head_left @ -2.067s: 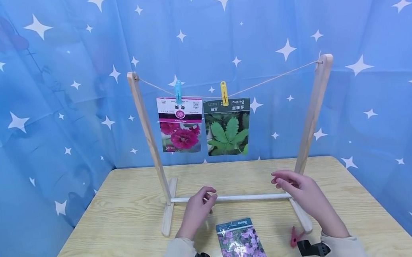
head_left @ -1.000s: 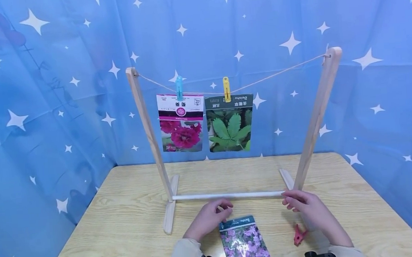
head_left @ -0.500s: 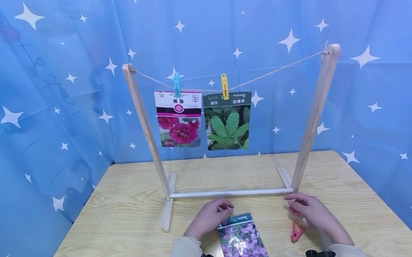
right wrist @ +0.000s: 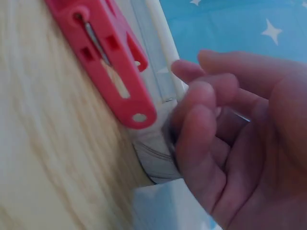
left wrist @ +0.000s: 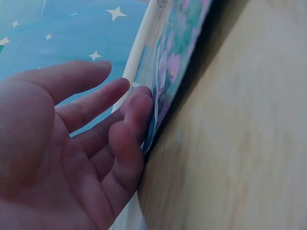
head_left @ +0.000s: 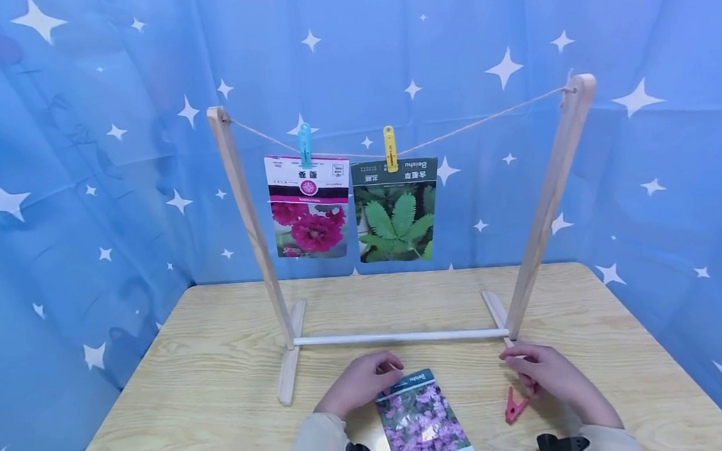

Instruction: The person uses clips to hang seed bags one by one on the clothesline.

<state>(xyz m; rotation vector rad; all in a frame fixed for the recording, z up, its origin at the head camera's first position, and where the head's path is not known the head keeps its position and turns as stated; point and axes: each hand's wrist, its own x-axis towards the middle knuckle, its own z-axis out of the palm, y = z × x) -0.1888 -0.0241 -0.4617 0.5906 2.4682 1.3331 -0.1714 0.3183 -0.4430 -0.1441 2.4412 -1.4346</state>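
Observation:
A seed packet with purple flowers (head_left: 422,424) lies on the table, its top edge beside my left hand (head_left: 362,380). In the left wrist view, the bent lower fingers touch the edge of that packet, while the other fingers and thumb stay loose. My right hand (head_left: 550,376) hovers with loosely curled fingers just beyond a red clothespin (head_left: 515,405). Nothing shows in its grasp. The clothespin lies on the table, close to the fingers but apart from them in the right wrist view (right wrist: 105,62).
A wooden stand with a white crossbar (head_left: 400,336) holds a string (head_left: 486,124). From it hang a pink-flower packet (head_left: 310,211) under a blue clothespin (head_left: 305,145) and a green-leaf packet (head_left: 396,216) under a yellow one (head_left: 390,149). A starry blue curtain (head_left: 112,166) is behind.
My left hand has come rightward to the purple-flower packet's top edge. My right hand has come down, nearer the red clothespin. The packet and clothespin have turned slightly; the head view has shifted.

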